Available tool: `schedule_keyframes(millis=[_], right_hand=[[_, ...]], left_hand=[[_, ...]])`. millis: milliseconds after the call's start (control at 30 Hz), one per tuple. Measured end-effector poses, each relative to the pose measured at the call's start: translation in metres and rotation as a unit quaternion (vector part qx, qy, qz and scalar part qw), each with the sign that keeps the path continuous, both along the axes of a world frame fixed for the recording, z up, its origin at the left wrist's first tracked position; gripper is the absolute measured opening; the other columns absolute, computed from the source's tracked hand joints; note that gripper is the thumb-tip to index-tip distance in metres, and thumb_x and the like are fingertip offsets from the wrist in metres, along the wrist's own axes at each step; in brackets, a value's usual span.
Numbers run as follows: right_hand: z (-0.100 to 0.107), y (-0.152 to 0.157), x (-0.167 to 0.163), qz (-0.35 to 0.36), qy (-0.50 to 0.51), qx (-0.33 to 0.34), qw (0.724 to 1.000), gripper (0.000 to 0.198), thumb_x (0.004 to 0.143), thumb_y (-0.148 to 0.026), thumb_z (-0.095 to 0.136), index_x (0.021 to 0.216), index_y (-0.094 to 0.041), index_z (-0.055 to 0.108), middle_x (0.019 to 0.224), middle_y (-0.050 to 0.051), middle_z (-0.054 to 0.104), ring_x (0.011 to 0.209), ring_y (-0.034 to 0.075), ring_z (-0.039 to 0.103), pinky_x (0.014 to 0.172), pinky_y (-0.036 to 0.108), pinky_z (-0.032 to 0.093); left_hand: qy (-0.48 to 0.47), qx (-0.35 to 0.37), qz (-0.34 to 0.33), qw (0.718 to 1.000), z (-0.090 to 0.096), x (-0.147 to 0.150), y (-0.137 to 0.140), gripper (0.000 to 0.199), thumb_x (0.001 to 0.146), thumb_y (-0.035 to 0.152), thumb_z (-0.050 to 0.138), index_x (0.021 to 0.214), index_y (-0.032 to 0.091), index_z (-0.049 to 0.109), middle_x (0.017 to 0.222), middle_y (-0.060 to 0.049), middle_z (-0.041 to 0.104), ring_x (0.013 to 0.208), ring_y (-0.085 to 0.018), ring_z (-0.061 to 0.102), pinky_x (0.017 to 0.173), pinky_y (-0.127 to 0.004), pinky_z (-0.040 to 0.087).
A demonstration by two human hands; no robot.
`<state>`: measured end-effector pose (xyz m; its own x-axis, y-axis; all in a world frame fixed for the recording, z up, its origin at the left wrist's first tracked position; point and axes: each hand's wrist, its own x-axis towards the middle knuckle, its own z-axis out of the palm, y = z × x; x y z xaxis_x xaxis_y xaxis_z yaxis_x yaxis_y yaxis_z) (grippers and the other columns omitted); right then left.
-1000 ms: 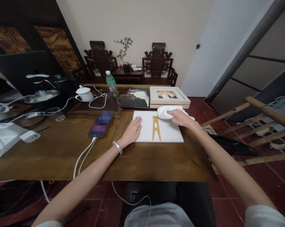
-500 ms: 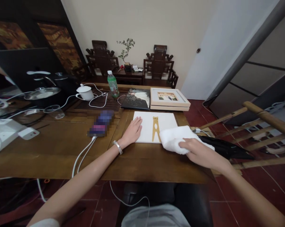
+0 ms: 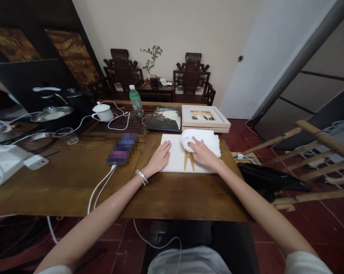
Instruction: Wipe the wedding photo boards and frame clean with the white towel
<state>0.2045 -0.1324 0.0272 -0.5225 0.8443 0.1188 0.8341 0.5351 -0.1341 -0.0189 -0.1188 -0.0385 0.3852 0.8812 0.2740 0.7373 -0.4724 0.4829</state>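
A white board [image 3: 173, 161] with a tan cat-like figure [image 3: 189, 164] on it lies flat near the table's front edge. My left hand [image 3: 160, 156] rests flat on the board's left side, fingers stretched out, a silver bracelet on the wrist. In my right hand [image 3: 202, 152] is a fluffy white cloth [image 3: 207, 139], pressed against the board's upper right part. The cloth covers the upper part of the figure and the board's far right corner.
Behind the board lie a dark picture panel [image 3: 163, 120] and a light wooden picture frame [image 3: 204, 118]. A green-labelled bottle [image 3: 136, 102], a lidded white cup [image 3: 102, 112], a clear plastic cup [image 3: 66, 136] and a blurred phone [image 3: 122, 149] with cables stand left. A wooden chair [image 3: 326, 152] is right.
My right hand has carried the cloth from the board's lower right edge up and left, onto the figure's upper part. My left hand stays in place.
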Motion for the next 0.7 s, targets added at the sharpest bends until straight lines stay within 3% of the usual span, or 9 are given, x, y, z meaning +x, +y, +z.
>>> schedule_keyframes(millis=[67, 133, 300, 400, 533, 700], right_hand=[[-0.003, -0.015, -0.011, 0.028, -0.03, -0.003, 0.999, 0.055, 0.069, 0.006, 0.036, 0.117, -0.01, 0.055, 0.146, 0.018, 0.037, 0.139, 0.035, 0.021, 0.105, 0.062, 0.023], [-0.003, -0.036, -0.016, 0.046, -0.054, -0.011, 0.997, 0.056, 0.067, 0.008, 0.037, 0.116, -0.011, 0.058, 0.15, 0.017, 0.032, 0.141, 0.037, 0.016, 0.106, 0.066, 0.02], [0.007, -0.096, -0.016, 0.088, -0.077, -0.022, 0.993, 0.053, 0.068, 0.007, 0.04, 0.113, -0.013, 0.061, 0.149, 0.014, 0.035, 0.14, 0.037, 0.017, 0.107, 0.065, 0.021], [0.015, -0.117, -0.017, 0.119, -0.088, -0.04, 0.988, 0.048, 0.071, 0.002, 0.043, 0.112, -0.014, 0.062, 0.149, 0.014, 0.036, 0.14, 0.038, 0.019, 0.106, 0.066, 0.025], [0.018, -0.108, -0.018, 0.123, -0.089, -0.048, 0.987, 0.05, 0.071, 0.004, 0.041, 0.113, -0.014, 0.062, 0.148, 0.015, 0.036, 0.14, 0.037, 0.02, 0.106, 0.064, 0.026], [0.011, -0.055, -0.02, 0.096, -0.08, -0.025, 0.992, 0.055, 0.07, 0.007, 0.038, 0.118, -0.012, 0.059, 0.148, 0.016, 0.035, 0.139, 0.037, 0.021, 0.104, 0.065, 0.027]], left_hand=[[0.011, 0.013, -0.005, 1.0, 0.0, 0.001, -0.001, 0.051, 0.092, 0.022, 0.029, 0.138, 0.005, 0.042, 0.149, -0.015, 0.036, 0.141, -0.022, 0.026, 0.117, -0.042, 0.022], [0.021, 0.022, -0.006, 1.0, 0.0, 0.002, -0.002, 0.051, 0.092, 0.021, 0.028, 0.138, 0.003, 0.041, 0.149, -0.016, 0.035, 0.141, -0.023, 0.025, 0.117, -0.042, 0.021], [0.026, 0.025, -0.001, 0.999, 0.0, 0.004, -0.004, 0.05, 0.093, 0.021, 0.026, 0.138, 0.004, 0.04, 0.149, -0.016, 0.035, 0.141, -0.024, 0.025, 0.117, -0.044, 0.022], [0.024, 0.026, -0.001, 0.999, 0.0, 0.004, -0.005, 0.05, 0.093, 0.022, 0.027, 0.137, 0.005, 0.041, 0.149, -0.016, 0.036, 0.141, -0.024, 0.026, 0.116, -0.045, 0.023], [0.025, 0.03, -0.003, 0.999, 0.001, 0.004, -0.005, 0.05, 0.093, 0.021, 0.026, 0.138, 0.006, 0.041, 0.149, -0.016, 0.036, 0.141, -0.023, 0.026, 0.116, -0.045, 0.023], [0.029, 0.026, 0.0, 0.999, 0.0, 0.004, -0.004, 0.05, 0.093, 0.022, 0.025, 0.138, 0.005, 0.039, 0.149, -0.015, 0.036, 0.141, -0.023, 0.026, 0.116, -0.044, 0.023]])
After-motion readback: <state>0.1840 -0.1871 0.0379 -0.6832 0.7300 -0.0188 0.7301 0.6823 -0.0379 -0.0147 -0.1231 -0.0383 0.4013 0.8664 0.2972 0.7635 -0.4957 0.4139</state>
